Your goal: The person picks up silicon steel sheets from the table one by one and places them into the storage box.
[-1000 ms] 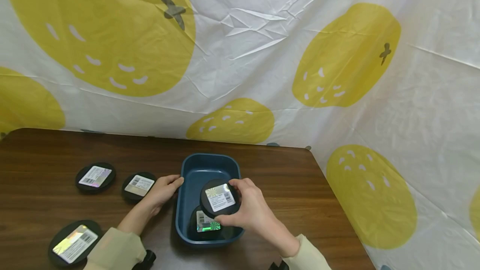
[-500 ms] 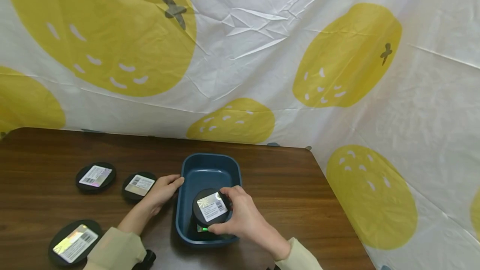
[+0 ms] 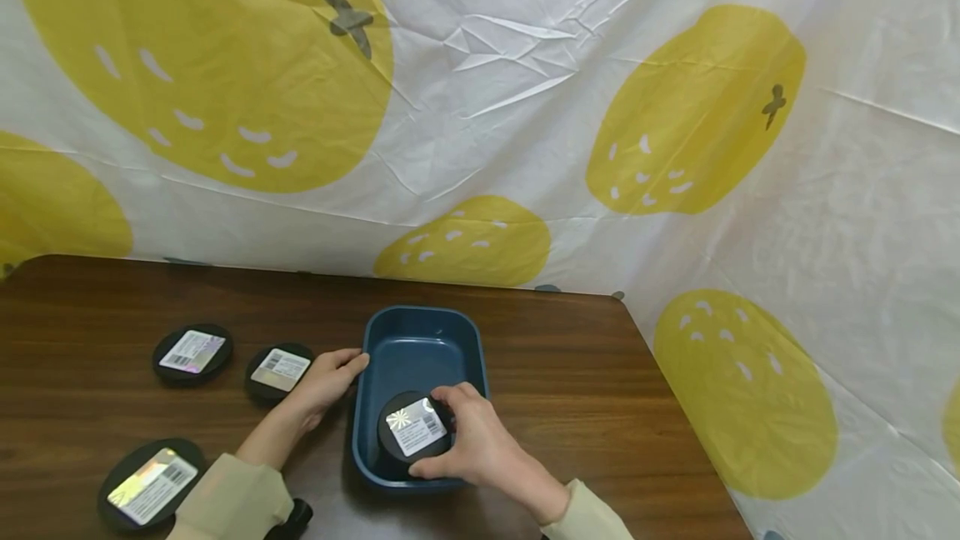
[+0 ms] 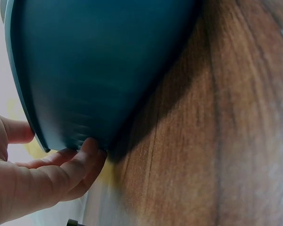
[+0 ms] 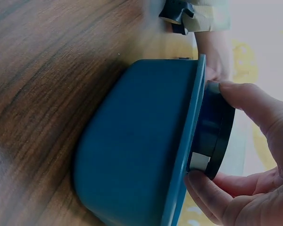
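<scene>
A deep blue rectangular tray (image 3: 416, 354) stands on the table. At its left side my left hand (image 3: 327, 383) holds the rim; in the left wrist view the thumb is at the rim and the fingers (image 4: 87, 157) lie against the outer wall. My right hand (image 3: 477, 443) grips a round flat black tub (image 3: 415, 430) with a white label, over the tray's near end. Seen from the right wrist, this black tub (image 5: 217, 134) protrudes past the tray rim, thumb on one side and fingers on the other. Whatever lies beneath it is hidden.
Left of the tray, similar labelled black tubs lie on the table: one far left (image 3: 192, 354), one beside my left hand (image 3: 278, 373), one near my left sleeve (image 3: 152, 484). A fabric (image 3: 510, 132) with yellow fruit hangs behind the wooden table (image 3: 570, 365).
My right hand has moved the black tub leftward and nearer, over another labelled tub seen earlier in the tray, which is now covered. My left hand stays at the rim.
</scene>
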Motion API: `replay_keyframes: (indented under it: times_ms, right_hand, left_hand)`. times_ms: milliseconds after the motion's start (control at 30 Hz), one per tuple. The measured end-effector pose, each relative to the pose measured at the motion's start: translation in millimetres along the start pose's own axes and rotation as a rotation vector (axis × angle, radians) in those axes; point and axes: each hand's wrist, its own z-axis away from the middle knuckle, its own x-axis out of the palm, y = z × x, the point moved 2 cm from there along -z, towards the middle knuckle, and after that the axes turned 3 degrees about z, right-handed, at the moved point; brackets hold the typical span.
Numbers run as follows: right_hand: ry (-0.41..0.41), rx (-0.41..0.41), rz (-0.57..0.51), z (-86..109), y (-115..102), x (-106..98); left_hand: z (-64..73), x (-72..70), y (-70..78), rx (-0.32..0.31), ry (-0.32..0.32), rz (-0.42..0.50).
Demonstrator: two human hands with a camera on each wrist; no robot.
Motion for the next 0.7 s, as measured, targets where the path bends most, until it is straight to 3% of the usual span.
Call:
replay_keyframes:
  times_ms: [700]
  right_hand:
    - [-0.015,-0.001,0.014,-2.1,8.1,10.2]
  left_hand:
    - [0.3,-0.1,0.3,0.013,0.002,0.012]
